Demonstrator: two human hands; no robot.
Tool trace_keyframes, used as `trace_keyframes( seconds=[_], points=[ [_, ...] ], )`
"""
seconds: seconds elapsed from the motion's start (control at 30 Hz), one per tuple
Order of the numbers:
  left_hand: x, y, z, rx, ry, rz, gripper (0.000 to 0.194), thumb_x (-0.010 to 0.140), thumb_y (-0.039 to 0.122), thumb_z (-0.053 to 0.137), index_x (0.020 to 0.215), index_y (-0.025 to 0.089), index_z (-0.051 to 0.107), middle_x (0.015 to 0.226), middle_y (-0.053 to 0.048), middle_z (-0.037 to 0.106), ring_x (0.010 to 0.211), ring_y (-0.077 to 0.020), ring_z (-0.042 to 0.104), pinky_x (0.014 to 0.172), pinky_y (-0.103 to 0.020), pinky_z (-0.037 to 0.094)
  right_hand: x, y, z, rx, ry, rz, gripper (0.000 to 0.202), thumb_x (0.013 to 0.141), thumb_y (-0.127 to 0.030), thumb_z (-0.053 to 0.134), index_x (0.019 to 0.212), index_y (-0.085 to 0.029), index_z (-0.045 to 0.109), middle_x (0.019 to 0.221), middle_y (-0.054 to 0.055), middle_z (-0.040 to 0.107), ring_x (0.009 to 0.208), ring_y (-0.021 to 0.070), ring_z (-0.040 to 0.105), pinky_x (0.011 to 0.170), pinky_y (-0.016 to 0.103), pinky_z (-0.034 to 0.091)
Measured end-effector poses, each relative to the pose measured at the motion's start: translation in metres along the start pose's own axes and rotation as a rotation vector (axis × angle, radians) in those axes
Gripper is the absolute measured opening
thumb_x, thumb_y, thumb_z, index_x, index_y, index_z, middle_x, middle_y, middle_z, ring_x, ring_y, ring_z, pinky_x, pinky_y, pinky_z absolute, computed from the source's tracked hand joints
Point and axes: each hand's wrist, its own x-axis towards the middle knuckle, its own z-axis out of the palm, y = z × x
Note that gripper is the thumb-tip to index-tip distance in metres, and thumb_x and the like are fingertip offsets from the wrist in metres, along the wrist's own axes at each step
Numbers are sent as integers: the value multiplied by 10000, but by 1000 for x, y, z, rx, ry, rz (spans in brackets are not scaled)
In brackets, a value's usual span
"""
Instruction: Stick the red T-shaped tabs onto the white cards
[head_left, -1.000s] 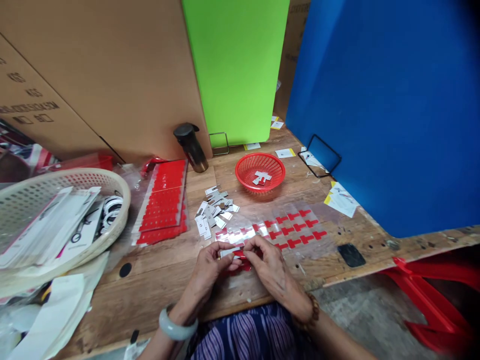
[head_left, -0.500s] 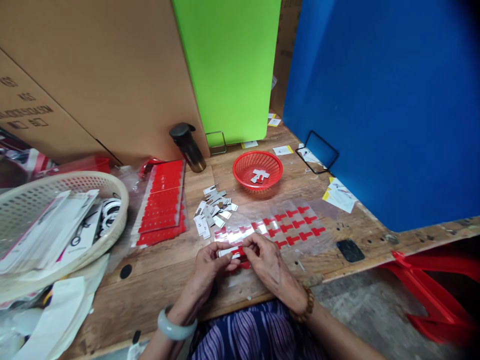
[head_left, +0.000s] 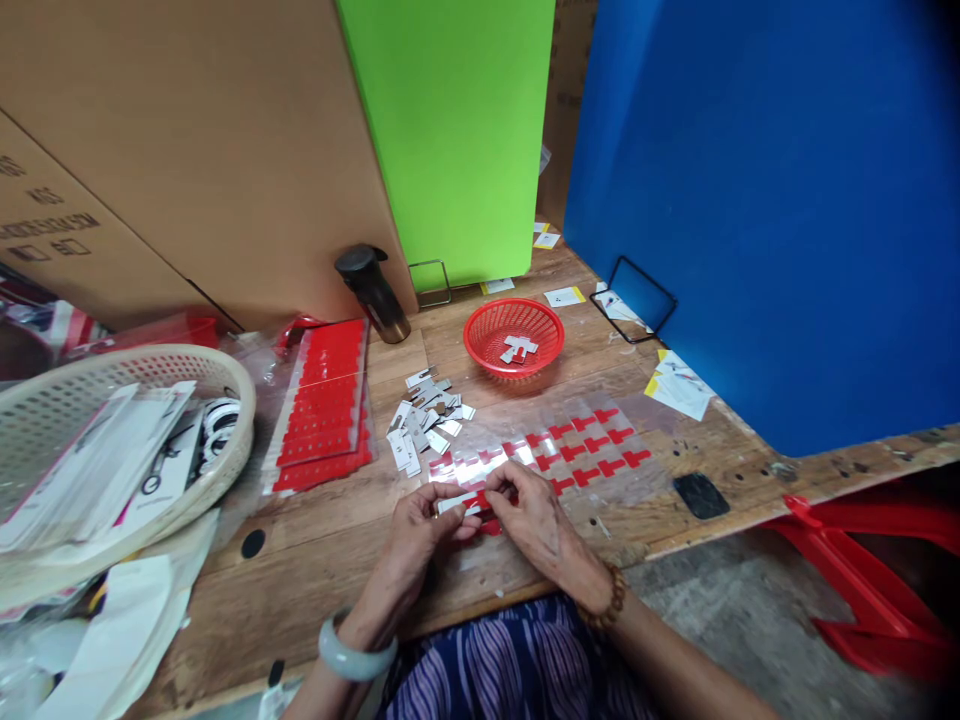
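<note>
Between thumb and fingers my left hand [head_left: 429, 520] pinches a small flat white piece [head_left: 452, 504]. My right hand [head_left: 529, 518] pinches a red sticker [head_left: 475, 500] that lies against the right end of that piece. Both hands are close together over the near edge of a clear sheet [head_left: 630, 478] bearing rows of red T-shaped stickers [head_left: 592, 445]. Beyond my left hand, several loose white and grey metal pieces [head_left: 429, 415] lie in a heap. My right fingertips partly hide the red sticker.
A red basket [head_left: 514, 338] holds a few white pieces. Stacked red sticker sheets [head_left: 327, 400] and a cream basket [head_left: 244, 430] of cards stand left. A dark flask [head_left: 381, 300] stands behind. Green [head_left: 457, 130] and blue boards [head_left: 750, 220] rise at the back and right.
The view has shifted slightly. Both hands keep nearly the same pose around the white piece and the red sticker.
</note>
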Motion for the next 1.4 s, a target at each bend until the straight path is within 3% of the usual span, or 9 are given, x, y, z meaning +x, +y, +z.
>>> trace_keyframes(
  seconds=[0.23,0.43,0.57,0.83,0.93,1.03,1.2,1.3,1.4],
  points=[
    [2,-1,1,7,10,15,368,603,239,803,891,106,615,625,-52,715,527,-135,665,560,-195,521,0,-1,4,-12,24,4,102,766,-107,501,730,-190,547,783,19,568,718,154,547,652,279,456],
    [3,-2,-3,-26,12,-24,379,594,171,798,914,100,608,691,-78,732,557,-150,682,567,-207,539,5,-4,-9,9,148,60,335,790,-194,542,1123,-176,506,855,31,576,660,150,560,630,297,483],
    [4,-4,-6,-31,23,-32,382,583,192,803,896,102,605,651,-76,725,540,-152,677,563,-209,538,8,-4,-13,124,-88,124,202,885,-315,445,956,-180,578,626,-26,550,493,116,530,466,228,411],
    [-1,-3,-6,20,-59,33,364,604,274,786,871,118,594,620,-48,708,547,-130,657,589,-214,513,15,4,-2,349,-457,252,315,816,-469,551,763,-159,561,475,-48,544,355,69,460,357,165,324],
    [4,1,-14,50,-84,22,388,620,342,772,886,125,589,630,-41,693,549,-127,646,590,-225,504,23,7,-5,392,-502,296,348,777,-498,584,731,-155,547,483,-34,579,348,69,484,349,159,337],
    [21,8,-33,187,9,62,410,688,484,681,879,135,582,646,-48,672,565,-152,641,575,-259,498,39,5,-14,378,-422,336,359,723,-501,630,691,-156,536,502,-29,598,347,70,501,343,161,356],
    [62,25,-72,729,330,418,367,782,460,558,1000,166,584,763,-47,652,653,-200,624,630,-326,478,87,-11,-49,436,-121,241,328,684,-450,679,736,-153,551,505,-29,608,364,57,508,368,147,367],
    [77,31,-86,1024,389,531,337,786,376,554,1049,166,579,866,-77,638,828,-249,609,741,-371,461,109,-16,-69,506,124,145,369,686,-441,675,891,-167,537,639,-15,649,470,80,575,443,171,445],
    [85,32,-90,1110,406,512,308,775,308,565,1040,152,581,913,-99,615,890,-262,584,790,-377,439,111,-10,-76,300,227,99,424,743,-432,612,1069,-186,500,637,-27,635,469,107,578,446,204,459]
  ],
)
